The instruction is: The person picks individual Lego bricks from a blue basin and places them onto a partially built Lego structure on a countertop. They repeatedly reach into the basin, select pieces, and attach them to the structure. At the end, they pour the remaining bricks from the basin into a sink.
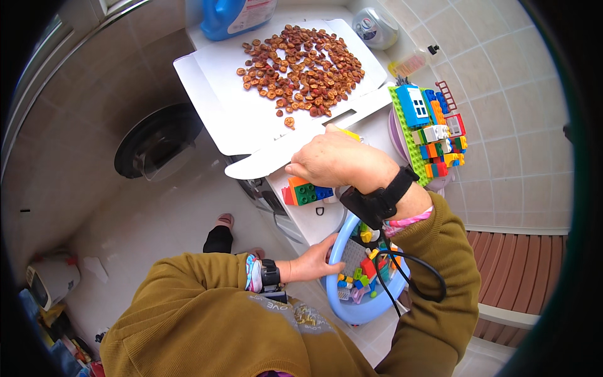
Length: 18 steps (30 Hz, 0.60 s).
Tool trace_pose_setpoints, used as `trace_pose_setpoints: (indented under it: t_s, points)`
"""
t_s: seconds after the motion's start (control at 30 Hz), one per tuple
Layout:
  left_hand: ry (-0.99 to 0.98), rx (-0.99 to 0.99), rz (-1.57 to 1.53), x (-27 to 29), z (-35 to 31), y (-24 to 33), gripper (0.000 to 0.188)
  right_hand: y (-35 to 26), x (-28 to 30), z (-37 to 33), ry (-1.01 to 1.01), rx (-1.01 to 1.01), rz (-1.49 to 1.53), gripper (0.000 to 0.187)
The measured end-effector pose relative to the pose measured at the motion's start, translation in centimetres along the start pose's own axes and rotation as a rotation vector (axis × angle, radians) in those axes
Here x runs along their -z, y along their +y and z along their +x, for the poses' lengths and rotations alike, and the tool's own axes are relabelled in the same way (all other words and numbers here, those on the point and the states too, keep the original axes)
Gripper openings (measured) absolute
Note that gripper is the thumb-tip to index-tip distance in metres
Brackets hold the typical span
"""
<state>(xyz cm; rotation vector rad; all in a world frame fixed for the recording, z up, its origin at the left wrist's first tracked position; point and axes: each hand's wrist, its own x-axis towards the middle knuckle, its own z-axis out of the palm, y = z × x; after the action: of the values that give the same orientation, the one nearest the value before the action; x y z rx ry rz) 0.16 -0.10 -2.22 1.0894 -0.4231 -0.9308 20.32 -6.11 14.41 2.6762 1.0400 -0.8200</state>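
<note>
My left hand (312, 259) grips the rim of a light blue plastic tub (341, 308), its thumb and fingers wrapped over the left edge. Inside the tub lie a grey studded plate (355, 259) and several loose toy bricks (369, 269). Over the white counter, my right hand (339, 157) is curled with its fingers turned down and mostly hidden; what it holds, if anything, does not show. A bit of yellow (350, 134) peeks out beyond its knuckles. Just below that hand sits a cluster of orange, red, green and blue toy bricks (306, 193).
A white board (220, 119) covered with dried fruit slices (301, 69) fills the counter's far part. To the right stands a brick-built house on a green plate (414, 135). Bottles (375, 28) line the back, including a blue jug (235, 16). A black cable (433, 273) loops over the tub.
</note>
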Motion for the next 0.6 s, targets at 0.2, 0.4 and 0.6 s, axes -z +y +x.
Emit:
trace_pose_setpoints:
  t_s: [0.2,0.4,0.6]
  points:
    - [0.019,-0.032,-0.019,-0.2,0.0,-0.2,0.071,-0.5,0.2,0.4,0.004,0.020,0.037,0.049]
    - [0.008,-0.043,-0.010,-0.2,0.1,-0.3,0.070,-1.2,-0.3,1.4,-0.047,-0.019,-0.144,0.052]
    - [0.015,0.009,-0.032,-0.1,0.0,-0.1,0.069,-1.1,-1.2,1.8,-0.070,-0.042,-0.240,0.047]
